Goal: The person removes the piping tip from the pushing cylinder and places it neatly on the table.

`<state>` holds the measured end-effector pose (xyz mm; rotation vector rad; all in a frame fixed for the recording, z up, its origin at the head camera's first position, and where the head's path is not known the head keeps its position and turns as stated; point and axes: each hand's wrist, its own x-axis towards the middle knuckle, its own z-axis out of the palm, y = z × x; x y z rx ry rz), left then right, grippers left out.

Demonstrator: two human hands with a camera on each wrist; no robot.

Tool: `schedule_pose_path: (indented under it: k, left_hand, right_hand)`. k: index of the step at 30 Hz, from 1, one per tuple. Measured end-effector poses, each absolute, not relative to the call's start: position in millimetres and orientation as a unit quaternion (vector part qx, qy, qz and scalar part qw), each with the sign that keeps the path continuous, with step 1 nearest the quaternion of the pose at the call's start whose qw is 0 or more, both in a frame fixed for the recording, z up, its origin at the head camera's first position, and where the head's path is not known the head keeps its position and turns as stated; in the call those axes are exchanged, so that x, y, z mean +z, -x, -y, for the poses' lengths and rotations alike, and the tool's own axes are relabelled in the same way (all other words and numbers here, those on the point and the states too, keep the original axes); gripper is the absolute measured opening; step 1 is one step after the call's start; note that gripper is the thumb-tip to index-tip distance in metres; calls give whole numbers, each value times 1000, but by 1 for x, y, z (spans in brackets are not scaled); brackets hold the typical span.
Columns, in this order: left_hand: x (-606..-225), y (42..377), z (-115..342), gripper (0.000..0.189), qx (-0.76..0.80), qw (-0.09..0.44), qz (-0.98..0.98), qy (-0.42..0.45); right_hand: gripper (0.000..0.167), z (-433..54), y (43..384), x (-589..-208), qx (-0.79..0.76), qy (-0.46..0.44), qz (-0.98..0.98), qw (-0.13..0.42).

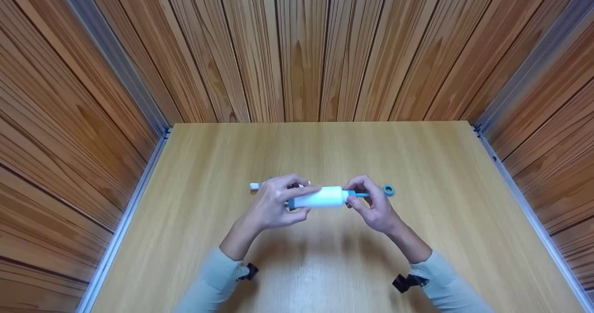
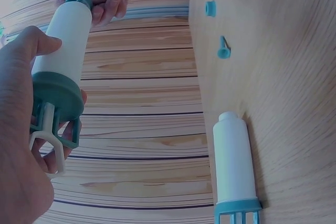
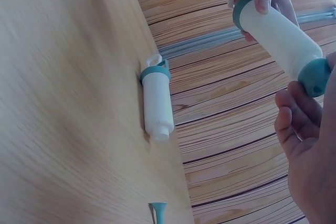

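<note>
My left hand (image 1: 278, 201) grips a white icing syringe (image 1: 325, 197) with a teal collar, held level above the table. In the left wrist view, its teal collar (image 2: 58, 95) and white pull handle (image 2: 50, 145) show by the palm, with the thumb along the barrel. At the other end, my right hand (image 1: 371, 205) pinches the teal end cap (image 3: 314, 77) on the barrel's tip between thumb and fingers. A second icing syringe (image 3: 157, 103) lies on the table beyond the hands, partly hidden by the left hand in the head view.
On the wooden table (image 1: 209, 164), a teal nozzle (image 2: 224, 51) and a teal ring (image 1: 388, 190) lie beyond the right hand. Wood-plank walls (image 1: 297, 48) with metal corner rails enclose the table's back and sides.
</note>
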<state>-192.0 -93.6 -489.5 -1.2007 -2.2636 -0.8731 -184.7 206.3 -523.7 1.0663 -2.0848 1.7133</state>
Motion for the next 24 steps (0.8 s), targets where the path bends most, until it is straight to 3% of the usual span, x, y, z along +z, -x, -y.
schedule_pose_path:
  k: [4,14,24]
  left_hand:
    - [-490,191,94,44,-319,213,817,431]
    - [-488,192,95,44,-316,227,813,433]
    - [-486,192,95,43,-308,229,816,433]
  right_hand:
    - [22,-207,186,-524,598,-378,697,117]
    - [38,-207,185,-524,592,-397,689,130]
    - [41,-211,186,-523,579,-396,698,143]
